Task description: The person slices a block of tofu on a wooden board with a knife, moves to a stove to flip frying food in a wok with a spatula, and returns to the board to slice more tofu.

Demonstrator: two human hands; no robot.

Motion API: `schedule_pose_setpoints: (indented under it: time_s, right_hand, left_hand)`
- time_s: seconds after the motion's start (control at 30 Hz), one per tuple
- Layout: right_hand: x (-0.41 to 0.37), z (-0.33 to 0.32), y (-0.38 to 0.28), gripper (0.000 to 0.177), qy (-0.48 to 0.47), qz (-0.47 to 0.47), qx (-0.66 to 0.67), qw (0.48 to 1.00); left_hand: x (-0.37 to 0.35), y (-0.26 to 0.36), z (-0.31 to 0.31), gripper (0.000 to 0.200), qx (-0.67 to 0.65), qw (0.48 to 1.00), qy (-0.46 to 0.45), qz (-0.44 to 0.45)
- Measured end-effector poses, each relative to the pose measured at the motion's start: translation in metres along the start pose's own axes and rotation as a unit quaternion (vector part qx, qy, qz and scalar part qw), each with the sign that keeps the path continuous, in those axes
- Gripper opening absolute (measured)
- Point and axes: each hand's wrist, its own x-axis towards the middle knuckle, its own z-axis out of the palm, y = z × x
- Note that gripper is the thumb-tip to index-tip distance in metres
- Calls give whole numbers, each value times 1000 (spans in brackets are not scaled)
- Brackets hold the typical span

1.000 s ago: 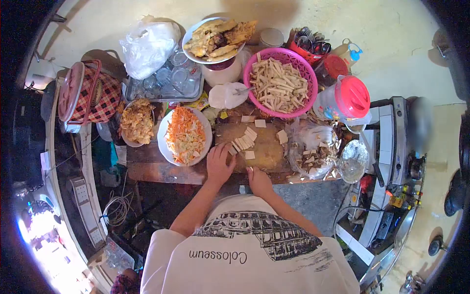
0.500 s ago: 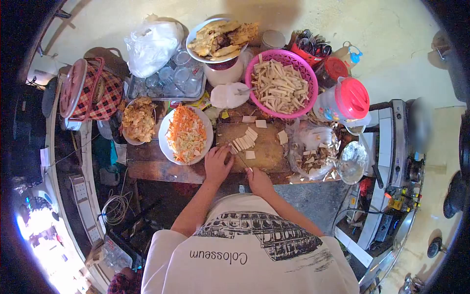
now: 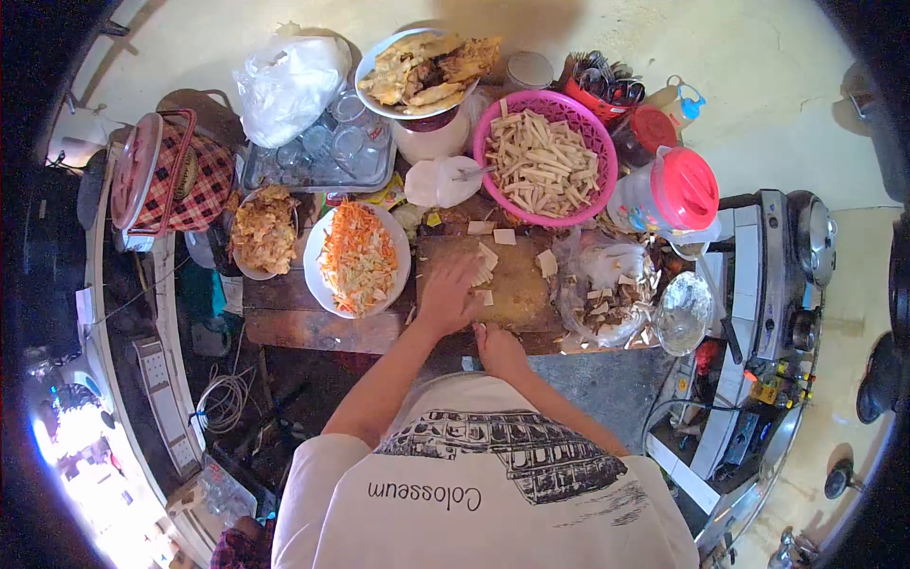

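Note:
My left hand (image 3: 450, 292) lies over the wooden cutting board (image 3: 526, 289), fingers stretched out and covering part of a row of pale cut sticks (image 3: 487, 258). At the board's near edge, my right hand (image 3: 500, 349) is closed round a knife handle. The blade is mostly hidden by my left hand. Flat pale slices (image 3: 504, 237) lie at the back of the board, with another slice (image 3: 547, 263) at its right. Behind the board stands a pink basket (image 3: 609, 171) heaped with similar pale sticks.
Left of the board is a plate (image 3: 314, 270) of shredded carrot and cabbage, beside a bowl of fried food (image 3: 263, 232). A plastic bag with peelings (image 3: 607, 294) and a metal bowl (image 3: 684, 313) are at right. Behind stand a pink-lidded jug (image 3: 668, 194) and a glass tray (image 3: 379, 171).
My left hand has moved forward and right from the board's left edge onto the cut sticks, its fingers now stretched out. My right hand stays near the front edge, shifted slightly left.

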Motion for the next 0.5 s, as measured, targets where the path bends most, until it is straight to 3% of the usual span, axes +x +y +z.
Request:
schedule_pose_setpoints:
  time_s: [0.13, 0.5]
  right_hand:
    - [0, -1, -1, 45, -7, 2, -11, 1000]
    - [5, 1, -1, 46, -5, 12, -11, 1000]
  left_hand:
    - [17, -2, 17, 59, 20, 989, -112, 91]
    - [19, -17, 29, 60, 51, 983, -148, 101]
